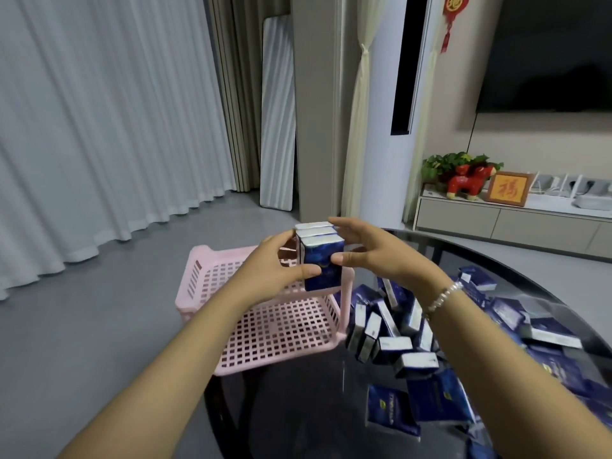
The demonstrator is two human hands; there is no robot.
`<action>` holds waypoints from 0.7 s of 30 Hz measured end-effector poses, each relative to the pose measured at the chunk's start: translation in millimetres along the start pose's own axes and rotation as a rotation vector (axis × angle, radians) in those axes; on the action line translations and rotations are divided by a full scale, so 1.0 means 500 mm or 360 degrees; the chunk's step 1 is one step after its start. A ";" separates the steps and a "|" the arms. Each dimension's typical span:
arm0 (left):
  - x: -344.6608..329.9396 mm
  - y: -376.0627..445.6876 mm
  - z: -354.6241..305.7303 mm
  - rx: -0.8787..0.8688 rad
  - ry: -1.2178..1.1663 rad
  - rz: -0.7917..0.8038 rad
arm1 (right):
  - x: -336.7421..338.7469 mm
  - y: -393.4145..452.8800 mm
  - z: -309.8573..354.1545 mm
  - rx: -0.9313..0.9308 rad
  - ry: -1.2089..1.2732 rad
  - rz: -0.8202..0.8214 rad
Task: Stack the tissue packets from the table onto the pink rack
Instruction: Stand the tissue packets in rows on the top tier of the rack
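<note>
Both forearms reach out from the near edge. The left hand (276,260) and right hand (371,251) together grip a small bundle of packets (319,253), fingers curled round its sides, holding it upright over the pink rack's (281,329) top shelf. Both visible shelves look bare, so the stacking seems barely begun. To the right, a large loose heap of tissue packets (463,342) covers the dark glass counter (314,409), so most of the job remains.
</note>
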State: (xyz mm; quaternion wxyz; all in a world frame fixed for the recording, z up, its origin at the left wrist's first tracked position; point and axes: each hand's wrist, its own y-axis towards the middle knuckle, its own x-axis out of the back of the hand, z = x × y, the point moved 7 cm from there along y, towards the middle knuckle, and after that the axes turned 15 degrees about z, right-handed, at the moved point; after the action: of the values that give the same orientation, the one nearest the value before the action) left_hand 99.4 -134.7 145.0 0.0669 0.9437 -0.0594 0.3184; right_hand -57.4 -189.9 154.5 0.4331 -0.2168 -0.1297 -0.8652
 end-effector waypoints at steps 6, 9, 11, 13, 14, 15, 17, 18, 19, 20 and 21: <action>0.012 0.116 0.072 0.0084 -0.0116 -0.0024 | 0.029 0.116 -0.063 -0.0131 -0.0029 -0.0040; 0.002 0.151 0.114 0.0165 -0.0122 -0.0035 | 0.027 0.148 -0.098 -0.0210 -0.0096 -0.0046; -0.007 0.160 0.133 0.0231 -0.0139 -0.0033 | 0.021 0.164 -0.116 -0.0254 -0.0209 -0.0045; -0.016 0.166 0.145 0.0257 -0.0131 -0.0013 | 0.024 0.179 -0.139 -0.0306 -0.0359 -0.0092; -0.019 0.168 0.147 0.0254 -0.0113 -0.0010 | 0.026 0.183 -0.145 -0.0335 -0.0408 -0.0109; -0.020 0.171 0.150 0.0251 -0.0090 -0.0012 | 0.026 0.183 -0.147 -0.0347 -0.0429 -0.0119; -0.022 0.172 0.151 0.0245 -0.0082 -0.0009 | 0.024 0.185 -0.145 -0.0340 -0.0448 -0.0104; -0.024 0.172 0.151 0.0247 -0.0092 -0.0001 | 0.024 0.188 -0.145 -0.0327 -0.0458 -0.0101; -0.025 0.171 0.151 0.0247 -0.0101 0.0006 | 0.025 0.190 -0.144 -0.0315 -0.0471 -0.0104; -0.027 0.171 0.151 0.0245 -0.0109 0.0010 | 0.025 0.190 -0.143 -0.0305 -0.0482 -0.0109; -0.030 0.170 0.149 0.0242 -0.0111 0.0013 | 0.026 0.190 -0.142 -0.0296 -0.0485 -0.0115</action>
State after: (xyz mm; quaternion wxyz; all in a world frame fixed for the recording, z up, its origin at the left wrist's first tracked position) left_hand 118.6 -229.6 84.8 -0.0082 0.9564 -0.0412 0.2892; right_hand -6.6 -284.4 102.5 0.3550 -0.3797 -0.1211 -0.8456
